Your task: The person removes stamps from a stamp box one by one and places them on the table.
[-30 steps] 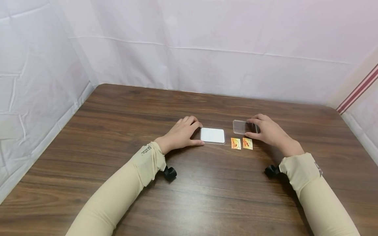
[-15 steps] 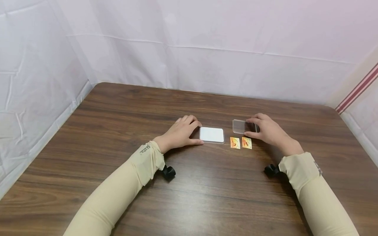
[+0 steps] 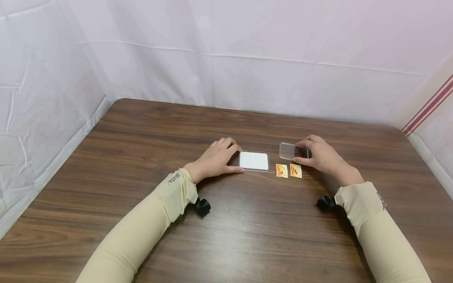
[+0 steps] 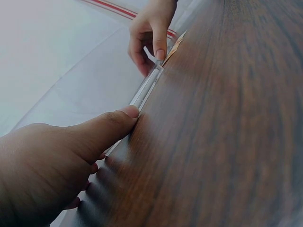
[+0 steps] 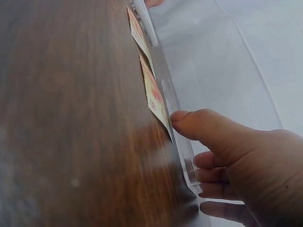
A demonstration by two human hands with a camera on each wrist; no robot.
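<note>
Now the right hand (image 3: 323, 157), pinching the clear lid (image 3: 290, 151), has lifted it slightly off the table (image 3: 141, 157).

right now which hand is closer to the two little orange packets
Right. The right hand holds the clear lid just behind the orange packets, thumb almost over them. The left hand grips the white case, which lies between it and the packets.
</note>
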